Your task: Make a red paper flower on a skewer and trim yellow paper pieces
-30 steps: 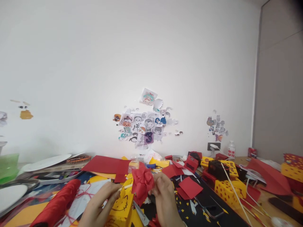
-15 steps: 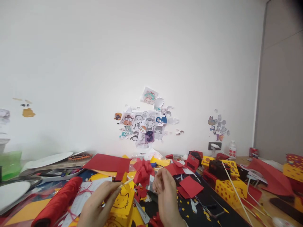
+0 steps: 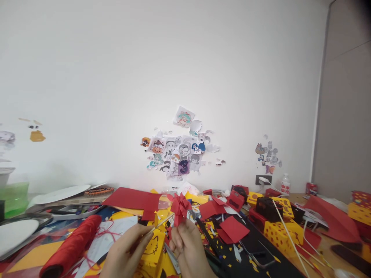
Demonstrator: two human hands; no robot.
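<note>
A thin wooden stick point(image 3: 162, 222) is pinched between the thumb and fingers of my left hand point(image 3: 127, 249), its tip pointing up and right. That tip reaches a red paper flower point(image 3: 180, 206) with folded petals. My right hand point(image 3: 188, 247) is closed at the flower's base, its fingertips pressed together on the red paper. Below and between my hands stands a yellow box point(image 3: 150, 251) with a cat face drawn on it. Scissors point(image 3: 172, 258) lie beside the box, partly covered by my right hand.
A roll of red material point(image 3: 72, 245) lies at left near tangled red string. Red paper squares point(image 3: 233, 229) and scraps cover a black mat point(image 3: 246, 251). Spotted yellow boxes point(image 3: 282, 233) and a long stick point(image 3: 290, 235) are at right. Stickers point(image 3: 176, 150) cover part of the wall.
My right hand has moved left and closed on the flower's base. The stick in my left hand has shifted slightly right, and the flower sits a little farther right.
</note>
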